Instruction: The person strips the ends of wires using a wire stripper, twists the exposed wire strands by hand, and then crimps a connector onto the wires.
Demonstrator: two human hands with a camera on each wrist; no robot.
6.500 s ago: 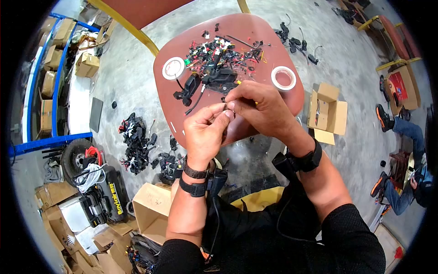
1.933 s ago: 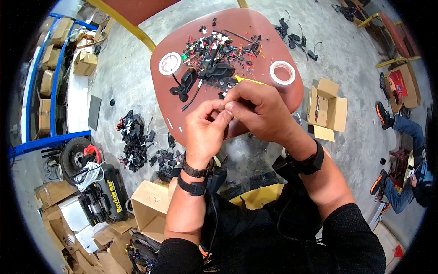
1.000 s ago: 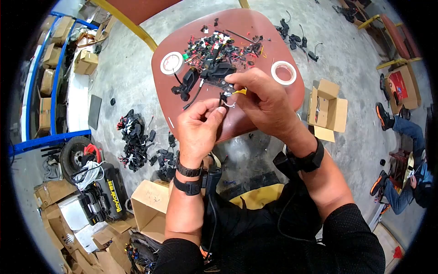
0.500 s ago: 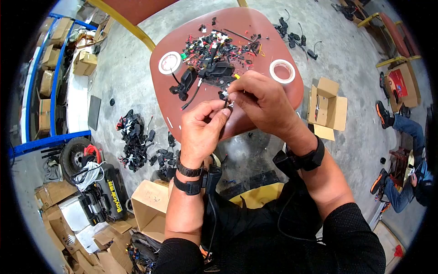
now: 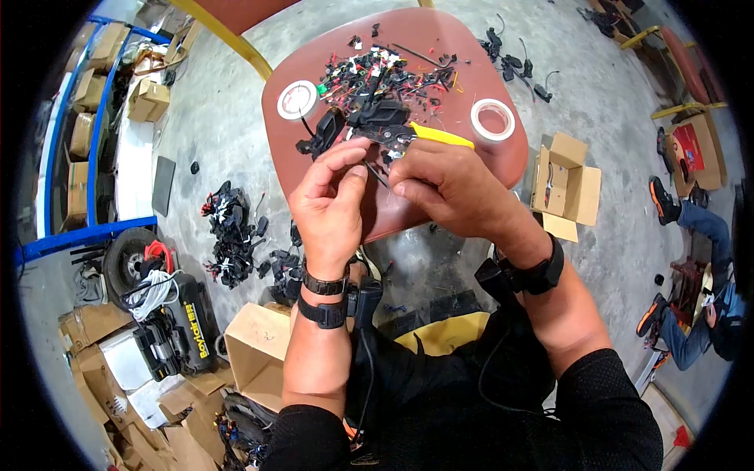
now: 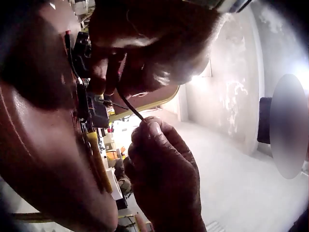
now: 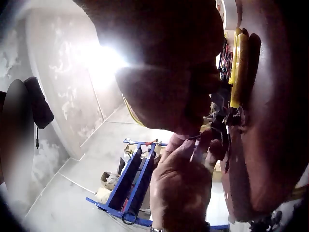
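A thin black cable (image 6: 131,107) spans the gap between my two hands, over the near part of the brown, rounded table (image 5: 503,169). My left hand (image 5: 331,196) holds one end between thumb and fingers, its outer fingers loosely bent. The other end is pinched by thumb and forefinger of my right hand (image 5: 455,187), seen plainly in the left wrist view. Just beyond the hands lie yellow-handled pliers (image 5: 441,136) with a dark head. Black plastic housings (image 5: 377,115) with cable tails sit beside them.
A heap of cut wires and connectors (image 5: 369,78) covers the table's far half. Rolls of tape, one left (image 5: 298,100) and one right (image 5: 492,120), flank it. An open carton (image 5: 567,184) stands on the floor at right; black parts (image 5: 232,235) are piled at left.
My hands, fingertips together 1.9 s ago, have moved apart, the left going left, with the cable now stretched between them. The white bit seen at the fingertips is out of sight. The pliers' handle shows more.
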